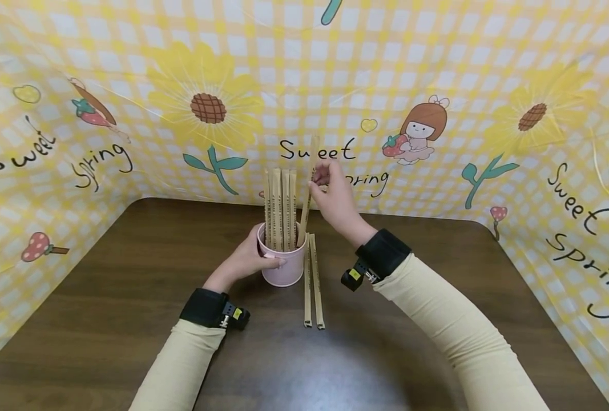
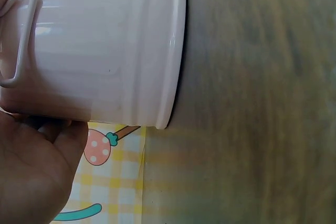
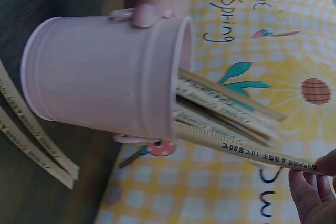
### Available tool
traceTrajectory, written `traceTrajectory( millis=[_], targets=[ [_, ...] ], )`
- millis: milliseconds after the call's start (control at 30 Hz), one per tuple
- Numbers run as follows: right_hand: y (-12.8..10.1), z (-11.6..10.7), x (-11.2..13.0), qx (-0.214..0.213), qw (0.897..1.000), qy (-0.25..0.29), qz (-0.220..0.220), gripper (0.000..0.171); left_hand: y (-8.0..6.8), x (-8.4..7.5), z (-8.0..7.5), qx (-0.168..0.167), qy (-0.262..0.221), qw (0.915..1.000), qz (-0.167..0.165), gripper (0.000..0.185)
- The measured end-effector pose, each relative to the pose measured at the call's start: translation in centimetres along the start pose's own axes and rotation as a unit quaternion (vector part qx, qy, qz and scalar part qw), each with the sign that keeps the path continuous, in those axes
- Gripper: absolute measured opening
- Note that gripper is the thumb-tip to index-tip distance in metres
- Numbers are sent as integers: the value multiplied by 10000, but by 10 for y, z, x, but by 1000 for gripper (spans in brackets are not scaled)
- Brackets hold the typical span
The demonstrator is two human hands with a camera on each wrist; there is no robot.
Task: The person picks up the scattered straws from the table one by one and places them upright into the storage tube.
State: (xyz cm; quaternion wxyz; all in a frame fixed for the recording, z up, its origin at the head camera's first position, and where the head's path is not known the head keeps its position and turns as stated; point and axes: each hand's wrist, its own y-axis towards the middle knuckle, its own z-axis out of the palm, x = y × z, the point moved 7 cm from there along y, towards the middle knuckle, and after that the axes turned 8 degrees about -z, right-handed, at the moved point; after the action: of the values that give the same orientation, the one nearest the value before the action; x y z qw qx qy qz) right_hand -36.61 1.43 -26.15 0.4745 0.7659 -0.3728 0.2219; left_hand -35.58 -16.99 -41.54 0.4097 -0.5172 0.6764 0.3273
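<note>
A pale pink metal bucket (image 1: 286,271) stands upright on the table. My left hand (image 1: 246,256) grips its side, thumb across the front near a small wire handle (image 2: 25,40). Several slim paper-wrapped straws (image 1: 281,211) with printed wrappers stand in the bucket, their tops well above the rim. Between thumb and fingers, my right hand (image 1: 339,200) pinches one wrapped straw (image 3: 236,148) near its upper part. That straw leans right, and its lower end is inside the bucket's rim. Two more wrapped straws (image 1: 315,285) lie side by side on the table, just right of the bucket.
The dark wooden table (image 1: 222,365) has rounded far corners. A yellow checked cloth (image 1: 294,68) with flowers and lettering hangs close behind it and along both sides. Black wrist bands with small cameras sit on both wrists.
</note>
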Motion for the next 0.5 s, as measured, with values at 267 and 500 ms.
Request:
traceTrajectory(
  millis=[267,500],
  targets=[
    [-5,21,-24,165,9993,-62,316,32,-2,1,0,-16,23,10000,2,91],
    [-7,36,-42,272,9985,-169,438,34,-3,-1,0,13,-13,10000,17,92]
  ],
)
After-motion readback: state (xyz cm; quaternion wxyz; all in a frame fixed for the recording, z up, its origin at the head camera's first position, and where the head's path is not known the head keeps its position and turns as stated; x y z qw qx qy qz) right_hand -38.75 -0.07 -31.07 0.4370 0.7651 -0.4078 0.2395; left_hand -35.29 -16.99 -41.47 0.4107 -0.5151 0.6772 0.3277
